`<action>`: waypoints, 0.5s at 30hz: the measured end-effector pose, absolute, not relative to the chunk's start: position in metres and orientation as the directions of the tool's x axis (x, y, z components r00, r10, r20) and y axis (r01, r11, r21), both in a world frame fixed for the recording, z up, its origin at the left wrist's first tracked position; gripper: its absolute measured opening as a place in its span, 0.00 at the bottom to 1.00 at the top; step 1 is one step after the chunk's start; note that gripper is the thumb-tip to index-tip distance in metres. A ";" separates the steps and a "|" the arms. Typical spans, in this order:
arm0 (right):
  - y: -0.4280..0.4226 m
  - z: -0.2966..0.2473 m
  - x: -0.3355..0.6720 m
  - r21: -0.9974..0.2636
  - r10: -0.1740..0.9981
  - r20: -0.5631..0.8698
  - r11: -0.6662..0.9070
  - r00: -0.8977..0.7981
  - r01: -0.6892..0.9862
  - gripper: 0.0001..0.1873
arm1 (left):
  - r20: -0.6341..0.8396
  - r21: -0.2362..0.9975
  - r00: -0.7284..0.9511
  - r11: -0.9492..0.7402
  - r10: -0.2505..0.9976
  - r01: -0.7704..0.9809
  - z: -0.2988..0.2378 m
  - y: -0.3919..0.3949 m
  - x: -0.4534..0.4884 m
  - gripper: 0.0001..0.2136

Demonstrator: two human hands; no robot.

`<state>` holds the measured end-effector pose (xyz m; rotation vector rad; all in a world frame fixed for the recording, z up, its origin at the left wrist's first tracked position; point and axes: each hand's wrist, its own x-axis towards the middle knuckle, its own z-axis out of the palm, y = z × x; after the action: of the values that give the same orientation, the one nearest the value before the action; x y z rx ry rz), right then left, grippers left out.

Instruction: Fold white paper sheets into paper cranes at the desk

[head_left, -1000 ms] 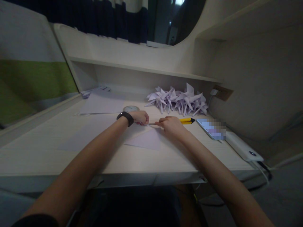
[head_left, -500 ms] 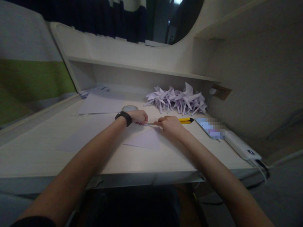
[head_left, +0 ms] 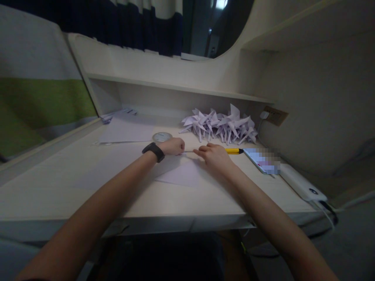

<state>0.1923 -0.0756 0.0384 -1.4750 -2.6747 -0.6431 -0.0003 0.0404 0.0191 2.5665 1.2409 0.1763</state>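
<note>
My left hand (head_left: 175,146), with a dark watch (head_left: 154,151) on its wrist, is closed in a fist over the desk. A thin rod (head_left: 189,151) runs from it to the fingers of my right hand (head_left: 213,153). Past the right hand's far side sticks out the yellow handle with a black end of a tool (head_left: 234,151); its kind is unclear. The right hand is closed round it, and the palm side is hidden. Below the hands lies a cut piece of white paper (head_left: 181,174). What the left fingers grip is mostly hidden.
Several white paper pinwheels (head_left: 222,124) are heaped at the back. A round, pale dial (head_left: 162,137) lies behind my left hand. Paper sheets (head_left: 129,127) lie at left. On the right are a phone (head_left: 259,160), a white power bank (head_left: 299,181) with cables, and a wall socket (head_left: 277,116).
The view has shifted slightly. The two yellow bars of the tool, a little apart before, now look like one. Both hands stay in nearly the same place.
</note>
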 end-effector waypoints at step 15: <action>-0.068 0.029 0.201 0.448 0.699 0.371 0.442 -0.612 0.777 0.19 | 0.313 0.461 0.637 -0.700 0.704 0.546 0.020 0.036 -0.019 0.04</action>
<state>0.2012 -0.0684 0.0292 -1.3144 -2.5544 -0.8998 -0.0188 0.0364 0.0200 2.5363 1.0007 0.6866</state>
